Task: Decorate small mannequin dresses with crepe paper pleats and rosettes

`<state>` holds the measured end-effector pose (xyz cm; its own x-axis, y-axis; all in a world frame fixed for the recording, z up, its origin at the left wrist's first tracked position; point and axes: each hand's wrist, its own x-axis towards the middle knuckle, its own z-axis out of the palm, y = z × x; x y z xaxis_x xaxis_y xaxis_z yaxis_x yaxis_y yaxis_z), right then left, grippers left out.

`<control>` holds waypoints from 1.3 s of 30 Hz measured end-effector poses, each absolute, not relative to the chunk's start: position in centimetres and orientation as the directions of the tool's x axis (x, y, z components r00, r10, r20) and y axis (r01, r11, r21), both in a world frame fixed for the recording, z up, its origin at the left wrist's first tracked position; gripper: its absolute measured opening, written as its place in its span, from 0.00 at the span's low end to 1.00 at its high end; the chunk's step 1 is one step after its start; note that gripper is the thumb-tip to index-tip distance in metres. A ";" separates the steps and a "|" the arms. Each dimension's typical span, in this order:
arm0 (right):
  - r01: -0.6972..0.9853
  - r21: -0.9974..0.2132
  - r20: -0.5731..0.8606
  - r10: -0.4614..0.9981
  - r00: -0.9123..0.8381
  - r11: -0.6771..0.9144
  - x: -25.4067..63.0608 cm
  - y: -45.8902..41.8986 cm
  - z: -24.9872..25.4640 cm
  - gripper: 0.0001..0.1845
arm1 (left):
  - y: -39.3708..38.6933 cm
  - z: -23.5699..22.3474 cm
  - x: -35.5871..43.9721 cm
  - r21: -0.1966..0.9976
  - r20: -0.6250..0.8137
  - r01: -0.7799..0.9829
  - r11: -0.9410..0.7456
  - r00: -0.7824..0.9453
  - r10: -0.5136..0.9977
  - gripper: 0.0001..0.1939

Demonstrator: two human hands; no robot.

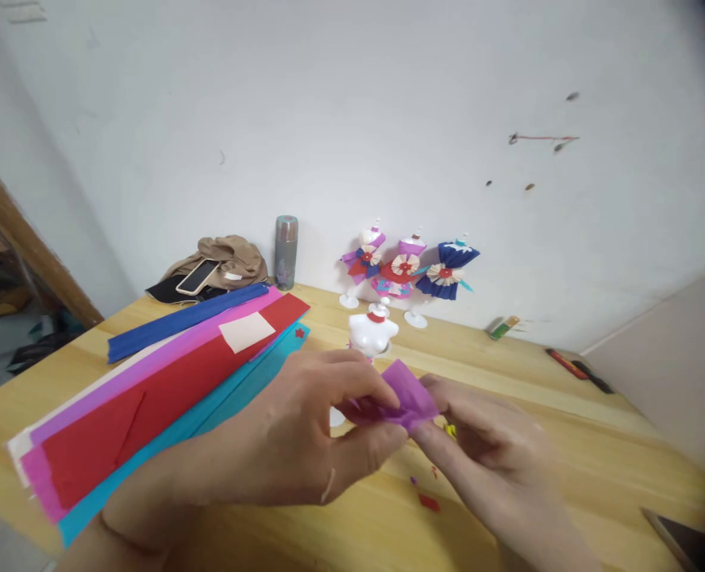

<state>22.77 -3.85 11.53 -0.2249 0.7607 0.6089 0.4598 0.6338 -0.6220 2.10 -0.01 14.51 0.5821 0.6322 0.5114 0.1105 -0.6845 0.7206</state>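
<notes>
A small piece of purple crepe paper [409, 397] is pinched between both hands above the table. My left hand [340, 421] grips its left side between thumb and fingers. At the other side, my right hand [477, 429] holds it by the thumb and fingertips. Just behind the paper stands a small white mannequin [373, 332] with a red band at its neck; its lower part is hidden by my left hand. Something small and yellow [449, 430] shows beside my right hand, partly covered.
Left lie stacked crepe paper strips: blue [186, 322], red [144, 413] and teal [209, 417]. Behind are a phone [198, 276] on a brown cloth [233, 258], a flask [286, 250] and three dressed mannequins [409, 266]. A green tube [503, 327] and red scraps [429, 502] lie right.
</notes>
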 end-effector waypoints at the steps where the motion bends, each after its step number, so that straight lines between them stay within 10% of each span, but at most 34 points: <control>1: 0.470 -0.594 0.626 0.742 -0.240 0.653 22.7 -3.9 11.7 0.07 | -0.1 14.5 2.1 0.723 0.502 0.103 -0.683 0.601 0.623 0.05; 11: 0.550 -0.473 0.668 0.687 -0.285 0.688 21.8 -3.4 12.5 0.10 | -0.4 14.5 3.4 0.679 0.249 0.384 -0.626 0.681 0.688 0.18; 22: 0.490 -0.691 0.402 0.846 -0.351 0.532 23.3 -4.3 12.6 0.05 | 0.1 15.5 2.0 0.714 0.322 0.228 -0.662 0.732 0.600 0.10; 39: 0.566 -0.669 0.432 0.871 -0.232 0.482 23.5 -3.5 12.3 0.10 | 3.0 16.1 -1.0 0.712 0.351 0.318 -0.626 0.610 0.710 0.09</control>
